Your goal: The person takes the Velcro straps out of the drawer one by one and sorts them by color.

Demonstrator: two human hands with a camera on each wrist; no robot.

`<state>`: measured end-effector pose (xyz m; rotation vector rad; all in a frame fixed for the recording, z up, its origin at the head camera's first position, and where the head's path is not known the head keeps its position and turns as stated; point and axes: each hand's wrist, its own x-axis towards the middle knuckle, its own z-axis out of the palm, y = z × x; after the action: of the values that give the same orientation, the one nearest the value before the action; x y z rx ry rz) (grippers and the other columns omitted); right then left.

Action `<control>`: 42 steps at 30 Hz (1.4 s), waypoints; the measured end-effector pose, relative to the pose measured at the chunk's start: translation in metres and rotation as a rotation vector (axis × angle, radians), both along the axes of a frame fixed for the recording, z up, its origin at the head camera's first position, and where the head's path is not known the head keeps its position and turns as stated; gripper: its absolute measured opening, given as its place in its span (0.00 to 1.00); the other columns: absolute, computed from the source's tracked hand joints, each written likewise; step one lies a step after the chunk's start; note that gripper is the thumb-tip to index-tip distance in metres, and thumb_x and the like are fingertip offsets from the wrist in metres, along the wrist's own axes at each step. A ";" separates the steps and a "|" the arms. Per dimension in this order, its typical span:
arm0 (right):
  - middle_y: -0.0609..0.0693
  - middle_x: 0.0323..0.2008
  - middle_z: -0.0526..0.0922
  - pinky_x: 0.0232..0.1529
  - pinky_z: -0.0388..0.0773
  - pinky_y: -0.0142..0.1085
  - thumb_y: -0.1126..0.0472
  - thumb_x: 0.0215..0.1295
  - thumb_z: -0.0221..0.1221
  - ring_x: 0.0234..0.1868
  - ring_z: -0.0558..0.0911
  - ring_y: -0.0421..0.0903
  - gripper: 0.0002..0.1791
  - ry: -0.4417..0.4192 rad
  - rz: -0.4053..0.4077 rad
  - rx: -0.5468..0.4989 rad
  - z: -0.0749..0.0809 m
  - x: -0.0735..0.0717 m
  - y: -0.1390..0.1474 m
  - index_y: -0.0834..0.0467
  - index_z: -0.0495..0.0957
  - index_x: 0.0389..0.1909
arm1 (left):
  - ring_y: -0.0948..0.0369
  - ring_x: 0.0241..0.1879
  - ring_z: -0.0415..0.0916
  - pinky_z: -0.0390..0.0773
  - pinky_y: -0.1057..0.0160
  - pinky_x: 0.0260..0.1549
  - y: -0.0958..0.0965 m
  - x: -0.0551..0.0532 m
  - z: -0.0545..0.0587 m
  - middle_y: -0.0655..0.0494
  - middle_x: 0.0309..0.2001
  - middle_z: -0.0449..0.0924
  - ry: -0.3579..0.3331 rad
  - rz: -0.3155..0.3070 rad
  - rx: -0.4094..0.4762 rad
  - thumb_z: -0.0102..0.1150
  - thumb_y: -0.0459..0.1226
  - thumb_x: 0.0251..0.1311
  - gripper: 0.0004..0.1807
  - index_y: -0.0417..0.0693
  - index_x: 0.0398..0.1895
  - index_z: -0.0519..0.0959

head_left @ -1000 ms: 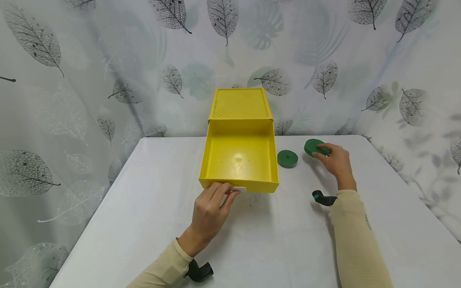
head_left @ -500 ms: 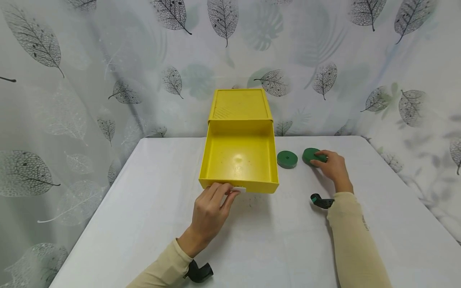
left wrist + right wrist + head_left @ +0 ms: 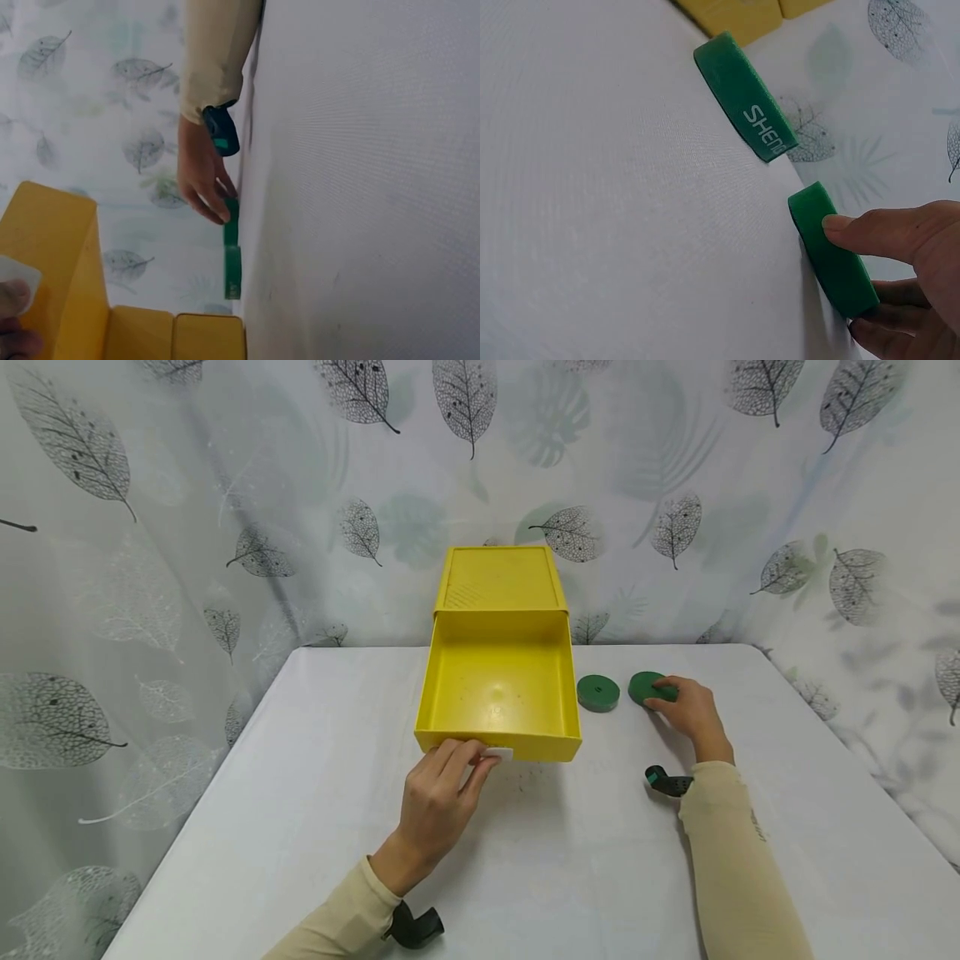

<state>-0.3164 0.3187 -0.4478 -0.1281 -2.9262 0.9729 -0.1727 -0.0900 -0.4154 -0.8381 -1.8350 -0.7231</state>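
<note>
My left hand (image 3: 438, 797) pinches the small white tab (image 3: 497, 753) on the front of a yellow drawer (image 3: 456, 743). The drawer is pulled out of its yellow box (image 3: 501, 578), and nothing lies inside. To the right, my right hand (image 3: 693, 714) holds a roll of green tape (image 3: 643, 687) by its edge, thumb on the near side in the right wrist view. The held roll is low over the white table; whether it touches cannot be told. A second green tape roll (image 3: 742, 97), with white letters on its side, lies flat between it and the drawer.
The white table (image 3: 315, 827) ends at a leaf-patterned curtain (image 3: 300, 527) behind and at both sides. The yellow box stands at the table's back edge. Black wrist devices (image 3: 415, 927) sit on both forearms.
My right hand has lowered the held tape roll toward the table and moved it slightly left. The left hand keeps its pinch on the tab, and the drawer has not moved.
</note>
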 end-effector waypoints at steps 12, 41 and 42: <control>0.76 0.68 0.65 0.68 0.58 0.69 0.55 0.71 0.64 0.71 0.61 0.75 0.32 0.052 0.059 0.030 0.006 -0.001 0.002 0.71 0.69 0.68 | 0.56 0.27 0.77 0.84 0.64 0.30 0.007 -0.002 0.020 0.50 0.33 0.79 -0.076 0.016 0.013 0.72 0.40 0.64 0.15 0.36 0.42 0.81; 0.60 0.69 0.73 0.57 0.78 0.60 0.60 0.71 0.65 0.61 0.77 0.62 0.29 0.604 0.101 -0.094 0.126 0.054 -0.088 0.60 0.74 0.71 | 0.54 0.31 0.82 0.85 0.61 0.30 0.024 -0.045 0.040 0.48 0.34 0.79 -0.176 0.081 0.039 0.75 0.33 0.61 0.12 0.36 0.41 0.81; 0.59 0.68 0.74 0.57 0.78 0.60 0.60 0.70 0.66 0.61 0.78 0.61 0.29 0.623 0.110 -0.099 0.128 0.056 -0.090 0.60 0.74 0.70 | 0.54 0.31 0.82 0.85 0.61 0.31 0.024 -0.048 0.040 0.48 0.34 0.79 -0.175 0.082 0.040 0.74 0.33 0.61 0.12 0.36 0.41 0.80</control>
<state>-0.2608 0.2283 -0.3196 0.2845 -2.3336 0.9559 -0.2207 -0.0660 -0.3759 -0.6866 -1.9915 -0.7990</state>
